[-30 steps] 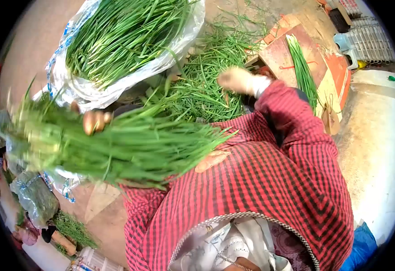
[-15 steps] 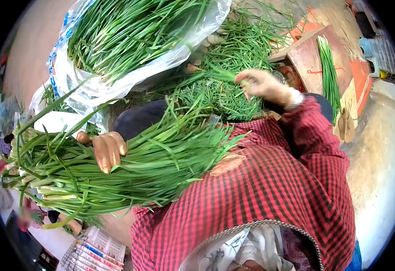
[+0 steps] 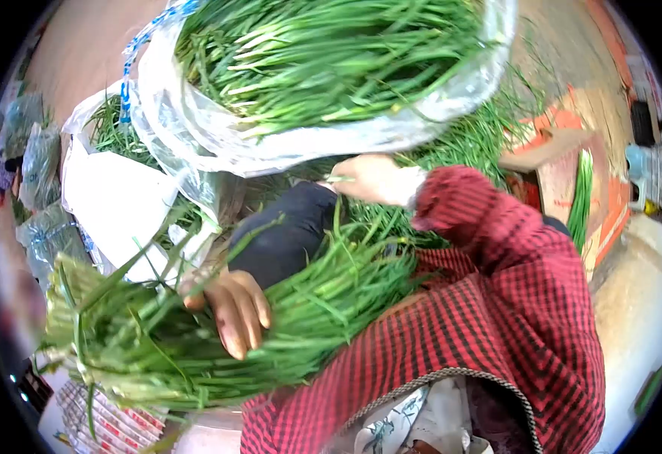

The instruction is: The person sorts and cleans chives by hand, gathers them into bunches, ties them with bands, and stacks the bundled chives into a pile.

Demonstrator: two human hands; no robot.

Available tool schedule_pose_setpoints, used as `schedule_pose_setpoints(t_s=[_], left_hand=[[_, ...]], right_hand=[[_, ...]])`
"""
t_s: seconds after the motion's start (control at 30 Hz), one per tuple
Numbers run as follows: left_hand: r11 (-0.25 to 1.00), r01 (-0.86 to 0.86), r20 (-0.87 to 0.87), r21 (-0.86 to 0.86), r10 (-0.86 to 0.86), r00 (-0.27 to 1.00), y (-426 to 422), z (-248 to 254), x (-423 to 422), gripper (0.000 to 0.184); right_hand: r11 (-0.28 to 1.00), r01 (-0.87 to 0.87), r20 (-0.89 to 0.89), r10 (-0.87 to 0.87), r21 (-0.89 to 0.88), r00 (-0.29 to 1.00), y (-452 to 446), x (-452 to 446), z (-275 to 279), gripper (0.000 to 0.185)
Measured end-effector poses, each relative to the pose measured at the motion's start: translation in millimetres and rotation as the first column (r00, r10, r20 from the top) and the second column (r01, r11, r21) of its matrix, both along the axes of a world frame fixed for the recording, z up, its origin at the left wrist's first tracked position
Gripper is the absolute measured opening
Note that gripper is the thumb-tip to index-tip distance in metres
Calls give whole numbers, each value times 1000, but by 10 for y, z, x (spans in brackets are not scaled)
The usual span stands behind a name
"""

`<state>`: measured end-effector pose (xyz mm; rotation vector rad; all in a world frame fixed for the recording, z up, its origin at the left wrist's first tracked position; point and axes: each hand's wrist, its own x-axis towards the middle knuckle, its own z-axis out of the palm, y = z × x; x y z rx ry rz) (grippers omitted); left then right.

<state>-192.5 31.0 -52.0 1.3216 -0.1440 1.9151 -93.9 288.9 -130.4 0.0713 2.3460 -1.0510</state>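
Note:
A thick bunch of garlic chives [image 3: 300,325] lies across my lap, pale stem ends to the left and leaf tips to the right. My left hand [image 3: 232,306] is closed around its middle, fingers over the top. Beyond my dark-trousered knee [image 3: 289,227], my right hand [image 3: 368,180] is low beside the near rim of a plastic bag [image 3: 285,155]. Its fingers are bent together, with a small pale-green bit at the tips that is too blurred to name. More garlic chives [image 3: 346,64] fill the bag.
Loose green leaves [image 3: 474,140] cover the floor right of the bag. A small tied chive bundle [image 3: 582,200] rests on a wooden board [image 3: 561,178] at the right. Filled plastic bags [image 3: 42,166] stand at the left, and a white crate [image 3: 104,416] sits at the lower left.
My right hand has moved left from the loose leaf pile to beside my knee. The leaves it held no longer show clearly. My left hand keeps its hold on the bunch, while the view has shifted.

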Motion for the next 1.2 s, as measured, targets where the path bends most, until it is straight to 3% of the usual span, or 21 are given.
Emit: schedule_pose_setpoints(t_s=[0.07,0.1,0.13,0.17,0.23,0.27,0.33,0.47,0.5,0.63,0.77,0.8,0.83,0.87,0.93,1.0,1.07,1.13,1.2], left_hand=[[998,-57,87,-33,59,994,-102,-3,67,56],[993,-97,124,-63,104,987,-140,-13,85,53],[990,-101,116,-100,113,987,-137,30,5,58],[985,-105,109,-137,120,987,-131,74,-78,64],[951,-192,124,-241,226,966,-212,71,-57,41],[910,-260,145,-323,319,937,-260,95,-42,33],[801,-322,230,-505,484,844,-140,228,-44,31],[841,-288,137,-458,387,912,-140,35,-292,50],[929,-13,94,-370,52,994,-86,-52,-481,56],[937,-128,184,-326,195,963,0,-116,-310,55],[891,-138,355,-433,309,882,181,-224,45,55],[881,-131,387,-455,328,862,261,-222,110,55],[873,-122,421,-473,345,839,348,-235,164,55],[867,-113,458,-486,362,812,434,-218,197,55],[871,-91,508,-483,363,781,611,-188,283,55],[886,-57,549,-460,334,766,808,-120,386,55],[902,-24,574,-431,294,764,991,-42,506,56],[915,14,589,-402,247,769,1156,69,651,56],[926,48,603,-375,205,771,1304,144,803,57]], right_hand=[[976,-71,-148,103,207,984,-428,-301,-827,42],[982,97,-454,-12,165,891,-616,-363,-1303,40],[965,242,-714,-96,106,694,-789,-467,-1640,37],[963,183,-570,-39,198,821,-959,-485,-1908,38],[949,-38,-207,107,312,973,-1194,-529,-2028,39],[943,-88,-131,137,322,982,-1265,-523,-2079,39],[936,-146,-45,170,322,984,-1284,-500,-2124,40],[953,-138,-60,159,269,985,-1065,-363,-2042,42],[958,-134,-76,158,253,985,-969,-323,-1973,43],[986,-125,-160,142,110,977,-442,-162,-1396,45],[955,-172,-277,102,-242,955,210,0,-318,36],[965,-250,-757,103,-82,645,345,126,-328,34],[954,30,-480,-178,-300,859,485,109,-102,33],[839,360,-98,-432,-409,896,624,65,290,32],[650,548,-23,-655,-527,756,895,36,1111,30],[393,523,78,-739,-757,669,764,26,1860,30],[399,390,-43,-742,-830,669,552,-33,2194,28],[352,402,-53,-803,-845,593,236,-56,2531,28],[362,276,-143,-798,-890,586,136,-93,2425,31]])
